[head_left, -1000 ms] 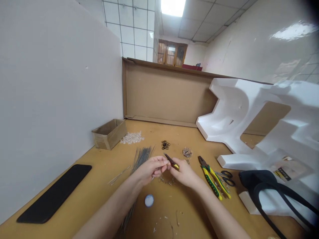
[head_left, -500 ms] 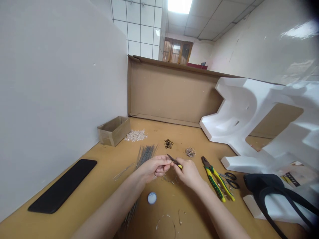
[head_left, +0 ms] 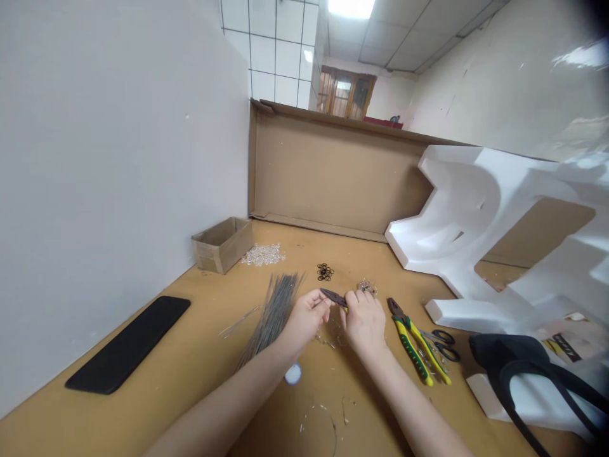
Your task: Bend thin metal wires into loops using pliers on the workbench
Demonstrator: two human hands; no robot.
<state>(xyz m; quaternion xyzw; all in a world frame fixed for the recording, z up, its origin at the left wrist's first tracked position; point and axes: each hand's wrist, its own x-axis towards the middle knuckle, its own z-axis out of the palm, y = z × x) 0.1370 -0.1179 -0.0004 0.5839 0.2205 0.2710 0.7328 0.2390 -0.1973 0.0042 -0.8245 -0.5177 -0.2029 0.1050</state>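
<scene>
My right hand [head_left: 364, 320] is wrapped round a pair of long-nose pliers [head_left: 334, 297], whose dark jaws point left and whose yellow handles are mostly hidden in the palm. Right at the jaws, my left hand [head_left: 307, 314] is closed in a pinch on a thin wire, of which only a little shows. Under and left of that hand lies a bundle of straight grey wires [head_left: 273, 317]. Small bent wire pieces [head_left: 328, 343] lie below the hands. A round white-and-blue lid-like disc [head_left: 293, 374] is partly covered by my left forearm.
Black rings [head_left: 325, 272], clear beads [head_left: 263, 254] and a pile of small metal pieces [head_left: 367, 287] lie behind the hands. On the right are larger pliers [head_left: 412, 343], scissors [head_left: 442, 346] and white foam [head_left: 457, 209]. A cardboard box [head_left: 221, 247] and black pad [head_left: 130, 346] lie left.
My right hand has turned and its knuckles now face up more, with the pliers lying flatter. My left hand has rotated upright beside the jaws. The whole view has shifted slightly.
</scene>
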